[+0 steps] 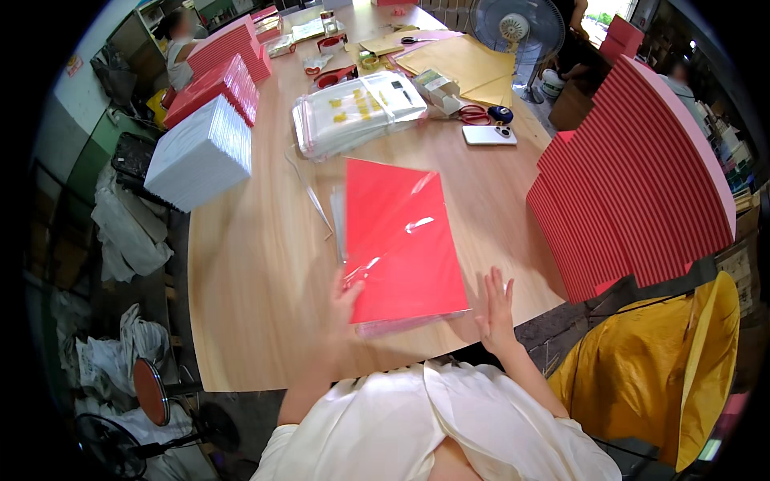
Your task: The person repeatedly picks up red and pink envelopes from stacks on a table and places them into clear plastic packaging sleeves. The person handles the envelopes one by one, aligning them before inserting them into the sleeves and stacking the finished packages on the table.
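Observation:
A flat red rectangular pack (405, 248) in glossy clear plastic film lies before me on the wooden table. Beneath its left and lower edges, thin strips of other clear and pale film stick out. My left hand (346, 298), smeared by motion, is at the pack's lower left edge, thumb over the top and fingers along the side. Just off the lower right corner, my right hand (497, 313) is open, fingers apart, holding nothing. Left of the pack lies a thin pale strip (309, 192).
Clear plastic sleeves (357, 112) lie beyond the pack, near red-handled scissors (475, 115), a tape measure (500, 115) and a white phone (489, 135). A tall red stack (634, 192) rises at right. White (200, 152) and red stacks (216, 92) line the left edge. A fan (515, 28) stands behind.

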